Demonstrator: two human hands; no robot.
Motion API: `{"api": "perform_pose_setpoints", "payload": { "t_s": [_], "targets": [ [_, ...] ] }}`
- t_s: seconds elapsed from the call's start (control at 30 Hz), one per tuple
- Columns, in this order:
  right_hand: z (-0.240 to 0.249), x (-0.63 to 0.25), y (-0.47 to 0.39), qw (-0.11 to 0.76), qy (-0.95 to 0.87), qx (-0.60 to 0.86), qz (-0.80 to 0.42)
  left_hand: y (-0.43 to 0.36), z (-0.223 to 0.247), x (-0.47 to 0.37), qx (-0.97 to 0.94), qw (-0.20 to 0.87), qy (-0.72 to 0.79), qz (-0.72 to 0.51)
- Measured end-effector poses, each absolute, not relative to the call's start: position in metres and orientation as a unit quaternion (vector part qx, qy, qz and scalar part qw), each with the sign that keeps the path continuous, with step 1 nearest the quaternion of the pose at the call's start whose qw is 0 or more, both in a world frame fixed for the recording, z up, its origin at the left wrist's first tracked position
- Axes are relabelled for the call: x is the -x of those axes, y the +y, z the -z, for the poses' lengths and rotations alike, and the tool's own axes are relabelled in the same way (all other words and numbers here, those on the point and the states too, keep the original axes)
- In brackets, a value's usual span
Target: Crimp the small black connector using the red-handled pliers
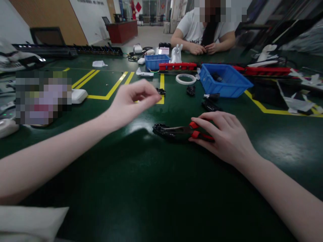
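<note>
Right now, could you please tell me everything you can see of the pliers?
The pliers have slim, metal-looking jaws and red-and-black handles that look like plastic or rubber. Their nose points left, low over the green table, and the right hand holds the handles. The nose meets or overlaps a black part; whether it grips it, I cannot tell.

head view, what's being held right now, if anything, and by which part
The right hand holds the pliers by their red-and-black handles; whether the left hand holds anything cannot be told.
</note>
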State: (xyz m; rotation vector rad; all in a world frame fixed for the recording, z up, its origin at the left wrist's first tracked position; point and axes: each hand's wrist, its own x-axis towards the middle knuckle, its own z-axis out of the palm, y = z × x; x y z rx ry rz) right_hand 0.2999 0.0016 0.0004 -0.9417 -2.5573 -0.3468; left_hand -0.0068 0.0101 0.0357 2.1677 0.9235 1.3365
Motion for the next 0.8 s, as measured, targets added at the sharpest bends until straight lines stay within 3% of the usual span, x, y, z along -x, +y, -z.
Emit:
{"api": "perform_pose_setpoints", "payload": {
  "t_s": [0.23, 0.53, 0.8],
  "targets": [
    [-0.005, -0.305, 0.002, 0.236, -0.902, 0.330, 0.149, 0.006, -0.002, 0.017, -0.827, 0.168, 0.360, -0.397],
    [-0.008, -0.303, -0.002, 0.223, -0.901, 0.350, 0.127, -0.004, -0.002, 0.009, -0.925, 0.102, 0.274, -0.241],
    [-0.008, -0.305, -0.003, 0.236, -0.907, 0.328, 0.121, -0.003, 0.000, 0.011, -0.938, 0.105, 0.262, -0.199]
  ]
}}
